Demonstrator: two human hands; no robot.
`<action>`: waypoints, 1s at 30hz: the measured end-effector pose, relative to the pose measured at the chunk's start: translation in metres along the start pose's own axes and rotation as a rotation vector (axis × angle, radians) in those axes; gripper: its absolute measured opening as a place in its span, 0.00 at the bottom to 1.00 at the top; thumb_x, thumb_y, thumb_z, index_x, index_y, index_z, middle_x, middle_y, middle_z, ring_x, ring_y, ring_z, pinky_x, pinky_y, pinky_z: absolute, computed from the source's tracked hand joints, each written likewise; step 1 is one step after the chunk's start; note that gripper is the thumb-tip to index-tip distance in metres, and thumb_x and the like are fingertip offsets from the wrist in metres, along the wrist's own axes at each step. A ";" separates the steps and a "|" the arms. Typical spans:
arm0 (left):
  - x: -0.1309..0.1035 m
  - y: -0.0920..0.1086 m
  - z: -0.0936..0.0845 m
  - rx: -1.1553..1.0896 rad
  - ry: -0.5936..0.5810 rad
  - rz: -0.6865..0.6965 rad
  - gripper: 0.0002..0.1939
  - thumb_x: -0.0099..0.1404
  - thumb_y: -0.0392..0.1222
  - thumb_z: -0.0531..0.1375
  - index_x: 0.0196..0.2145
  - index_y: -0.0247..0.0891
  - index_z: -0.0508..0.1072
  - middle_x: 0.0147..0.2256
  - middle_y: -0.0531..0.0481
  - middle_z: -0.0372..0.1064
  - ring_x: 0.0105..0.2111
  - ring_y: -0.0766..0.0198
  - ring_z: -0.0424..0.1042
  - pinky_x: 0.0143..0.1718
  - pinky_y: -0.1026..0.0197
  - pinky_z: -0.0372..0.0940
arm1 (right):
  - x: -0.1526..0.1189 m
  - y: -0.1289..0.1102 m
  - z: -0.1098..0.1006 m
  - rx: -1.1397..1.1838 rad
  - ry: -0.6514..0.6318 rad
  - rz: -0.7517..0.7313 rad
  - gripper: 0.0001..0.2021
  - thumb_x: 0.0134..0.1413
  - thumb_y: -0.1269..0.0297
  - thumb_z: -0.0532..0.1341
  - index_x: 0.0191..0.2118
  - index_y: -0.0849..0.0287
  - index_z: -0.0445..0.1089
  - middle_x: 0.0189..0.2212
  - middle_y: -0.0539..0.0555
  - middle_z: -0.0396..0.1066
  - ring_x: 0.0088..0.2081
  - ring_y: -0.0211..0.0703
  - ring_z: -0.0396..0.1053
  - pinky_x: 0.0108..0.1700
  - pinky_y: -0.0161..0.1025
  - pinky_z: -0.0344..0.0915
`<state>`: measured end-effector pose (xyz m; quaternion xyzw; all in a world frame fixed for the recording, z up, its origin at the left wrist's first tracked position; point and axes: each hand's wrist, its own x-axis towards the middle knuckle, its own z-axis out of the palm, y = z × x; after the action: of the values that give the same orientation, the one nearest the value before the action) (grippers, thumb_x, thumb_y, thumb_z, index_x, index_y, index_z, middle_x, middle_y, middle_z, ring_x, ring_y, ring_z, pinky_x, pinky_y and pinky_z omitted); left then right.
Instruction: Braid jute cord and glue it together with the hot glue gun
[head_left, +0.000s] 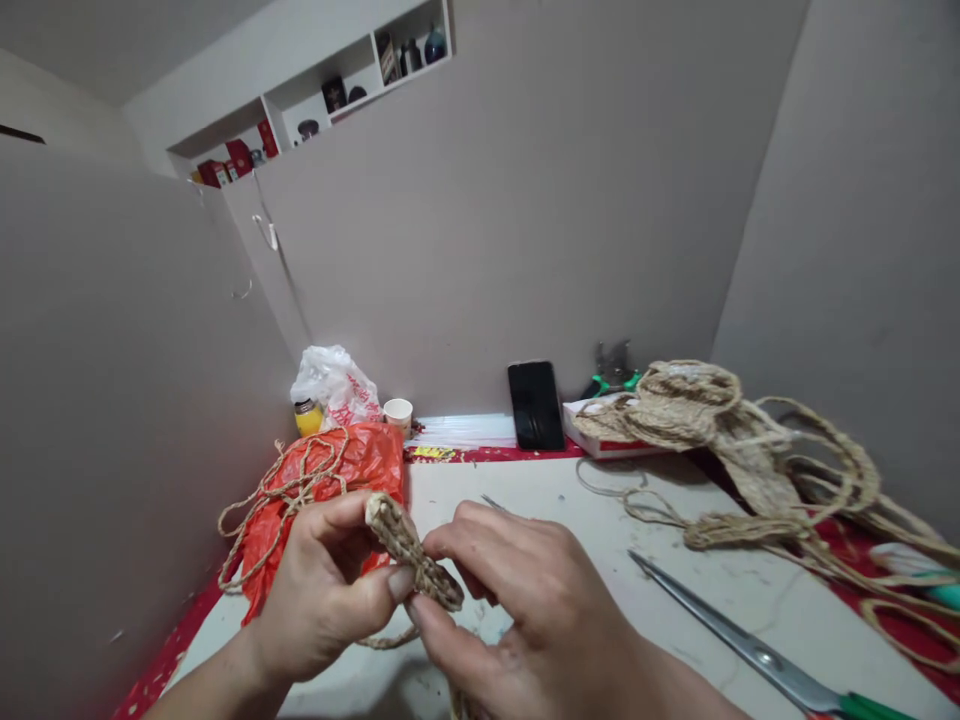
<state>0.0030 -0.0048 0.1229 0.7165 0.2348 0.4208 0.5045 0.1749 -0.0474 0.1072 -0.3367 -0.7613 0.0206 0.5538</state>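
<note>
A small coiled piece of braided straw rope (405,540) is held up over the white board, near the bottom centre. My left hand (330,580) grips its left side, with the thumb on the near face and the fingers behind. The thumb and index finger of my right hand (517,600) pinch its right end. A strand of the rope hangs below my hands, partly hidden by them. Loose braided rope (300,480) lies on a red plastic bag (367,455) behind my left hand.
Scissors (750,645) with green handles lie at the right on the white board (600,500). A large rope bundle (690,400) fills the back right. A black phone (536,405), a paper cup (398,412) and a white plastic bag (334,380) stand along the wall.
</note>
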 end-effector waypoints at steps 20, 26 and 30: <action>0.001 -0.006 -0.014 -0.161 0.250 0.165 0.06 0.53 0.38 0.67 0.29 0.37 0.74 0.27 0.52 0.67 0.28 0.67 0.64 0.32 0.66 0.62 | 0.009 -0.008 -0.020 -0.098 0.088 -0.048 0.08 0.49 0.68 0.62 0.36 0.65 0.72 0.20 0.48 0.63 0.22 0.38 0.63 0.24 0.36 0.60; 0.004 -0.006 -0.008 -0.144 0.354 0.222 0.07 0.53 0.40 0.68 0.29 0.37 0.74 0.29 0.51 0.68 0.30 0.65 0.66 0.35 0.65 0.65 | 0.010 -0.007 -0.022 -0.115 0.092 -0.036 0.07 0.49 0.68 0.62 0.37 0.64 0.72 0.20 0.47 0.63 0.22 0.38 0.62 0.24 0.36 0.60; 0.005 -0.004 -0.001 -0.087 0.356 0.243 0.05 0.53 0.39 0.68 0.27 0.38 0.75 0.27 0.52 0.69 0.28 0.66 0.68 0.33 0.66 0.65 | 0.009 -0.010 -0.023 -0.111 0.101 -0.048 0.08 0.49 0.69 0.62 0.38 0.63 0.71 0.20 0.47 0.62 0.21 0.37 0.61 0.23 0.36 0.60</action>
<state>0.0051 0.0013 0.1209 0.6314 0.2139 0.6081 0.4311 0.1884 -0.0577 0.1275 -0.3494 -0.7401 -0.0519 0.5723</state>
